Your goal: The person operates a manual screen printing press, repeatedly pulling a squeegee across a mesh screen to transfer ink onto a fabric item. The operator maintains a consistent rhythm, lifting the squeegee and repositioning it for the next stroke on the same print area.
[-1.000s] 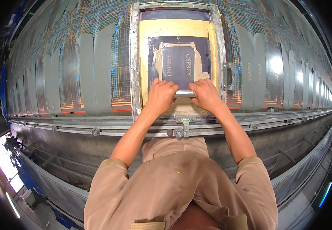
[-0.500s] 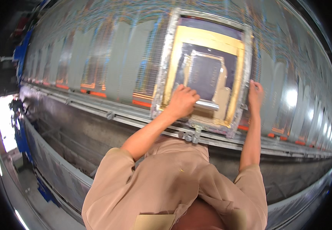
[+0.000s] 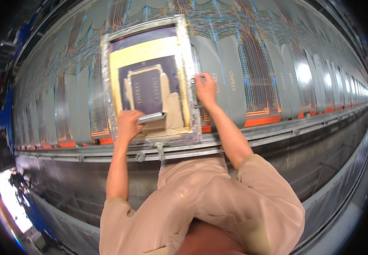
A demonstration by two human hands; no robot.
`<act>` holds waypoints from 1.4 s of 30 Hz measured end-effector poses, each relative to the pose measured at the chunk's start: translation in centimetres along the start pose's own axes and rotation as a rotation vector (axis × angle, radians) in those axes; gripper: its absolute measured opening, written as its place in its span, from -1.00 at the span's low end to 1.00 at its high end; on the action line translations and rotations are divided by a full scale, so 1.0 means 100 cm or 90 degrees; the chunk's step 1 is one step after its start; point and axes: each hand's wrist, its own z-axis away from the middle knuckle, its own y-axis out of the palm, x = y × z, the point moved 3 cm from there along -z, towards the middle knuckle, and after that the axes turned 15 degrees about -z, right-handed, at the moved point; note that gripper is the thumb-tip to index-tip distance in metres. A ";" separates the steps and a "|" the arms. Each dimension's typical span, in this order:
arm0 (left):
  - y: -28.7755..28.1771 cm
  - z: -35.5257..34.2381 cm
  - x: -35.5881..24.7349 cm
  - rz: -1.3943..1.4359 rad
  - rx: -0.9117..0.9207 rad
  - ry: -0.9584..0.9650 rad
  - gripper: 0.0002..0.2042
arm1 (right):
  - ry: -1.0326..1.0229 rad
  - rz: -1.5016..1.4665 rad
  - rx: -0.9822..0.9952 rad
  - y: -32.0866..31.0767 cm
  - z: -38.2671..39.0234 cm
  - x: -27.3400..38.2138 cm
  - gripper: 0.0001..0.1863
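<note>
A screen printing frame [image 3: 188, 55] with metal edges and yellow tape around a dark mesh lies on the long printing table, left of my body's middle. Thick beige ink [image 3: 174, 111] lines the mesh's window and pools at its near right. My left hand [image 3: 128, 124] is closed around one end of a squeegee [image 3: 153, 117] with a shiny metal handle, at the frame's near end. The squeegee's blade cannot be made out. At the frame's right edge, my right hand [image 3: 206, 88] is closed with its fingertips on the metal side.
Grey fabric pieces [image 3: 228, 76] lie in rows on the table, some with pale printed lettering, among coloured grid lines and orange strips [image 3: 262, 120]. A metal rail [image 3: 252, 137] runs along the near table edge, where a clamp [image 3: 160, 149] on the frame meets it.
The frame and both hands now stand farther left relative to my body. My view has shifted, showing more lettered fabric on the right. The left hand still holds the squeegee.
</note>
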 end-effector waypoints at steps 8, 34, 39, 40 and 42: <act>-0.018 0.061 0.031 -0.010 0.009 0.055 -0.66 | 0.068 0.064 -0.012 0.042 0.021 0.009 -0.68; 0.000 -0.161 0.150 0.008 0.114 0.037 -0.78 | -0.087 0.283 0.686 0.216 -0.051 0.102 -0.59; 0.013 -0.161 0.156 0.030 0.069 0.038 -0.78 | -0.115 0.460 0.700 0.235 -0.052 0.072 -0.69; 0.015 -0.159 0.156 0.033 0.059 0.036 -0.79 | -0.152 0.467 0.693 0.235 -0.049 0.073 -0.70; 0.018 -0.148 0.152 0.042 0.034 0.034 -0.79 | -0.183 0.477 0.672 0.233 -0.039 0.074 -0.74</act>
